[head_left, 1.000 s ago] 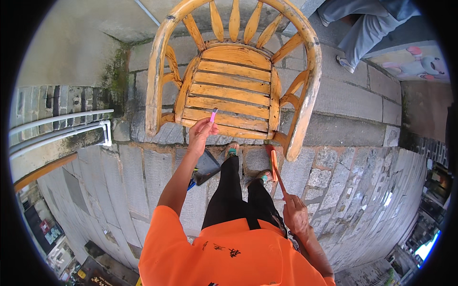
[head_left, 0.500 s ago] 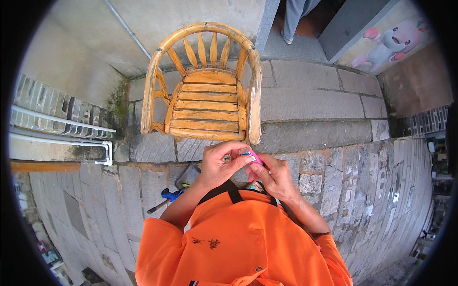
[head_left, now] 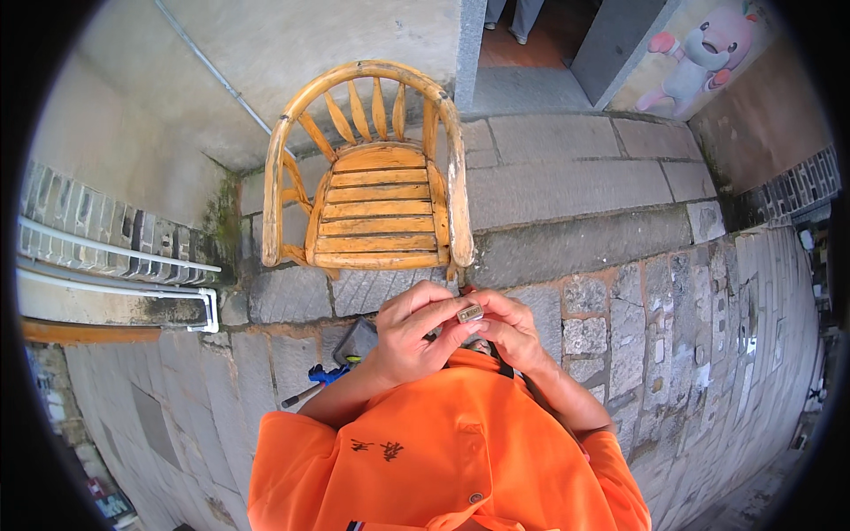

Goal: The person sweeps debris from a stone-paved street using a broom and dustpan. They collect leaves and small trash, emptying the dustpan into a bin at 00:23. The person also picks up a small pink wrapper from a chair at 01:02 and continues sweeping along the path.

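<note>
Between my two hands, in front of my chest, is a small lighter (head_left: 470, 313). Its metal end faces up, and fingers cover most of its body. My left hand (head_left: 414, 326) pinches it from the left with thumb and forefinger. On the other side, my right hand (head_left: 506, 329) closes its fingertips on the same lighter. Just beyond my hands stands a yellow wooden armchair (head_left: 379, 205) with a slatted seat and curved armrests.
A grey scoop-like thing (head_left: 356, 342) and a blue tool with a dark handle (head_left: 328, 375) are partly visible left of my left arm. Stone paving (head_left: 575, 186) steps down toward me. White pipes (head_left: 124, 244) run along the left wall. Another person's legs (head_left: 524, 18) show in the doorway.
The lighter has been turned, so its metal end now faces up and its pink side is hidden. Both hands have shifted slightly down. The legs in the doorway have moved farther off.
</note>
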`<control>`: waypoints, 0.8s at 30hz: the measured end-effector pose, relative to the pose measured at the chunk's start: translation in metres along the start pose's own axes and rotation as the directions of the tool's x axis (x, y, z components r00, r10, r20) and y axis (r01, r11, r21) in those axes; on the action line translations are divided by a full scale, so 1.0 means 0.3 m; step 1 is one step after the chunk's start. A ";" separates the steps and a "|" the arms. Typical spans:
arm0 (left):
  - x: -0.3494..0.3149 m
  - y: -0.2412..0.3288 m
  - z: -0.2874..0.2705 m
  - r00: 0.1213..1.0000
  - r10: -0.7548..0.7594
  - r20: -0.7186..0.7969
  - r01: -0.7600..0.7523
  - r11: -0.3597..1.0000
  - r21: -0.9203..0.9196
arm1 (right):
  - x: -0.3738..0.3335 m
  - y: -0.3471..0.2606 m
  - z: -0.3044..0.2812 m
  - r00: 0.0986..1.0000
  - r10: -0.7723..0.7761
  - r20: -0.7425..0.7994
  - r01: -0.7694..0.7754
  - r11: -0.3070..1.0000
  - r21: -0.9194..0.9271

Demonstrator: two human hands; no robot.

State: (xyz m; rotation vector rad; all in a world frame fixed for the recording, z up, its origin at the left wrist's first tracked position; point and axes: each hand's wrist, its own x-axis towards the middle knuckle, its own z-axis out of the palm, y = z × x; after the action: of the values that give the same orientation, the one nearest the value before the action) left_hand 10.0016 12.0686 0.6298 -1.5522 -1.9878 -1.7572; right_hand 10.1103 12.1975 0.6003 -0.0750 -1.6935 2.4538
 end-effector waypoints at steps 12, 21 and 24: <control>0.001 -0.048 -0.059 0.994 0.100 0.054 -0.102 0.993 0.050 | 0.033 0.048 0.030 0.996 -0.082 -0.022 0.078 0.983 -0.164; 0.008 -0.096 -0.057 0.994 0.050 0.102 -0.049 0.999 -0.011 | 0.072 0.062 0.078 0.978 0.043 -0.206 0.007 0.972 0.235; -0.007 -0.105 -0.058 0.991 -0.061 0.119 0.070 0.995 -0.074 | 0.071 0.085 0.064 0.964 0.129 -0.234 -0.016 0.901 0.433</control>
State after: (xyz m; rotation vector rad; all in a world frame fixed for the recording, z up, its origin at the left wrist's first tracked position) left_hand 9.9717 12.0590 0.6123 -1.6685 -2.0695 -1.8290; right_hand 10.0840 12.1742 0.5844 -0.3919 -1.0372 2.6699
